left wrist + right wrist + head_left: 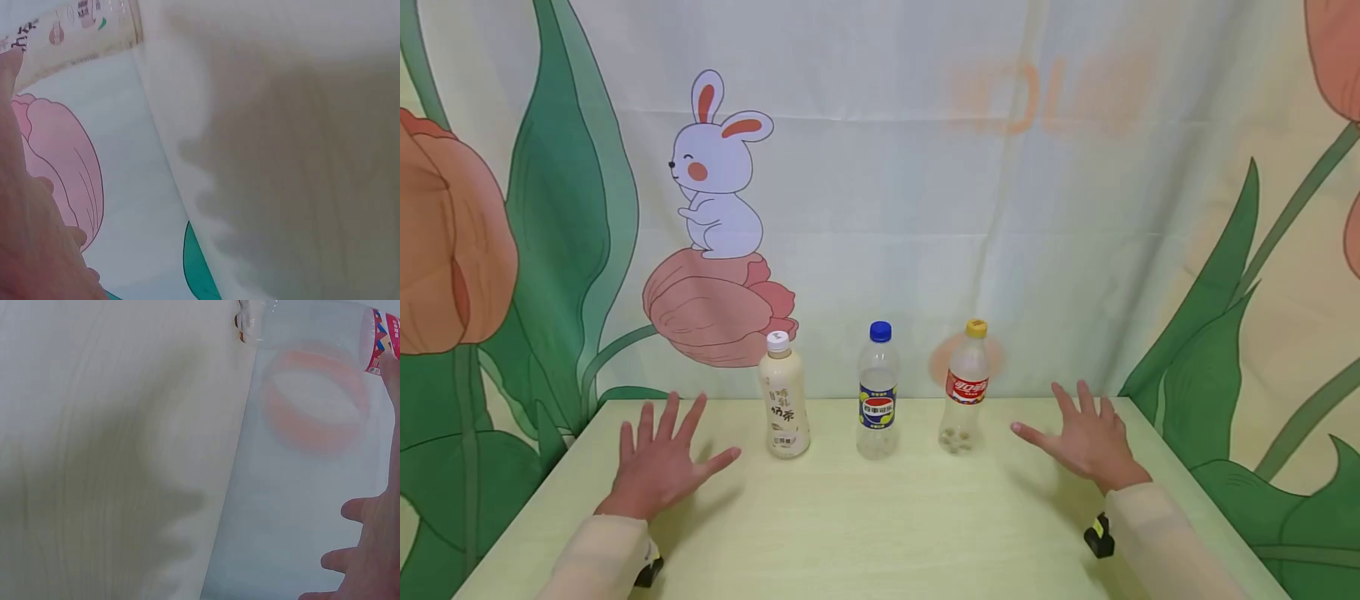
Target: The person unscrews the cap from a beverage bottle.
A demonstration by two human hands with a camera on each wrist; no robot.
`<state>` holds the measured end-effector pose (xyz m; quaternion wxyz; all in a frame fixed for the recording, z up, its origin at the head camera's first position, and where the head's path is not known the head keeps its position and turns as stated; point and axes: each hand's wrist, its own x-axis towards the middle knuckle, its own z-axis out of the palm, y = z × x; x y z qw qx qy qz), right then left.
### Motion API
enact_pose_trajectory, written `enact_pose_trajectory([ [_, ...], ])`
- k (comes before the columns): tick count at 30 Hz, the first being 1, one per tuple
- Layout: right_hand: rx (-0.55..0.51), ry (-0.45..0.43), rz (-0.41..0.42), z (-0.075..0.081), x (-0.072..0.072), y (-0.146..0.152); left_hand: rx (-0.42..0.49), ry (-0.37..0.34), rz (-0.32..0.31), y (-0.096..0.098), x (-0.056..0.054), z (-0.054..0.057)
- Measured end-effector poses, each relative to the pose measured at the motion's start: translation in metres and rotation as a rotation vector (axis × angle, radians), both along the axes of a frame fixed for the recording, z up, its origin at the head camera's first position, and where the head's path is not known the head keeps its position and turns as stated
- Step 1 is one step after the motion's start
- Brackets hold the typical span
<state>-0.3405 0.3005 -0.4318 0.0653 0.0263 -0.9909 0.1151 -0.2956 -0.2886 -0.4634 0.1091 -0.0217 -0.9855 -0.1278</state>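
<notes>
Three bottles stand upright in a row on the table. On the left is a cream milk tea bottle (786, 404) with a white cap. A clear bottle (877, 392) with a blue cap and a blue label is in the middle. To the right, a clear bottle (964, 387) with a yellow cap and red label has small pale pieces at its bottom. My left hand (662, 462) is raised over the table left of the milk tea bottle, fingers spread, holding nothing. Right of the red-label bottle, my right hand (1090, 437) hovers with its fingers spread and nothing in it.
Behind the table (880, 533) hangs a curtain (880, 183) printed with a rabbit, tulips and green leaves. Its folds come down along the table's back edge, close behind the bottles. Small black wrist devices sit at both sleeves.
</notes>
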Motion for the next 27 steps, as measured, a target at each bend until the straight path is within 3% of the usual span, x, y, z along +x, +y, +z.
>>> enact_pose_trajectory([
  [12, -0.045, 0.013, 0.047, -0.011, 0.007, -0.013, 0.088, -0.066, 0.004, 0.012, 0.005, -0.009],
  [19, -0.107, 0.023, 0.087, -0.017, 0.013, -0.023, 0.164, -0.008, -0.052, 0.022, 0.009, -0.011],
  [27, -0.231, 0.018, 0.144, -0.02, 0.025, -0.04, 0.251, 0.001, -0.094, 0.043, 0.022, -0.005],
])
